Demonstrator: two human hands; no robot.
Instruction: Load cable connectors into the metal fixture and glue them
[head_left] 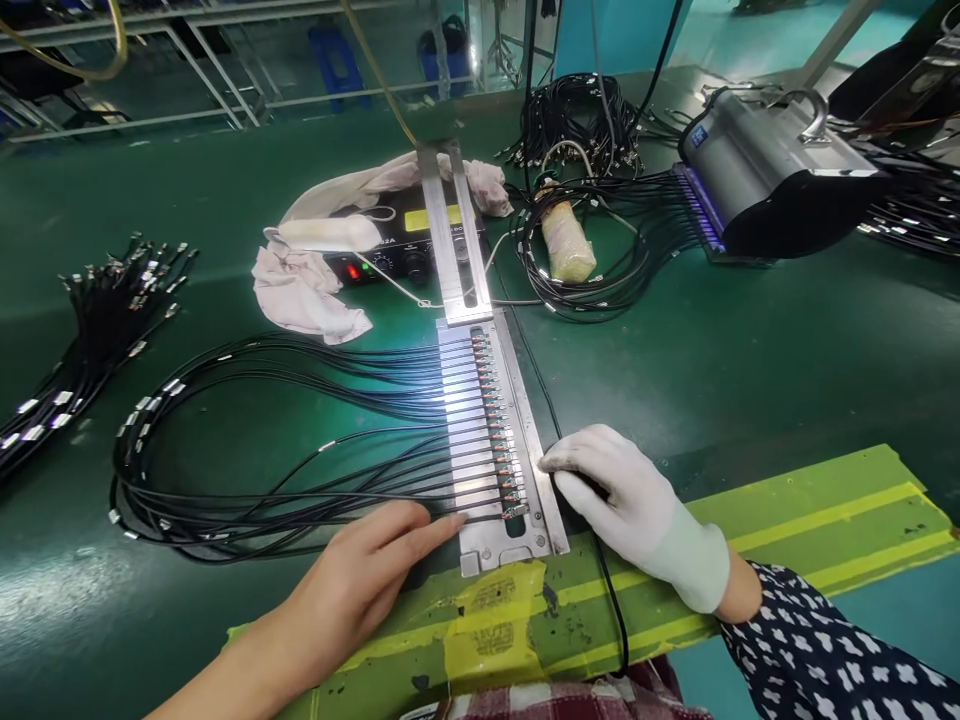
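slotted metal fixture [471, 484] sits between my hands, lengthwise away from me. my bare left hand [375, 552] has its index finger stretched out, tip on the fixture's near left edge by the nearest of the black cables [300, 503]; other fingers loosely curled, can't tell if they pinch anything. my gloved right hand [634, 505] is half curled, fingertips against the fixture's right-hand rail [550, 508]; can't tell if it grips or just braces.

step looks like seating/holding cables in the slots. to do it well: press light, on the jacket only, off the connector tips [514, 497]. one cable per slot, tips in line. right hand should brace the rail so the plate doesn't skid. leave slack in the loop left of my left hand so it doesn't tug cables out.

holders: fixture carries a row of cables, tips over its long window. ahead of the right hand, a film-wrapped bottle [568, 243], contents not visible. far right of it, a grey lamp housing [772, 170], violet light underneath, more cables running in at its left side. control box [350, 268] ahead of the left hand is partly draped with cloth [300, 295]; inside can't be seen.
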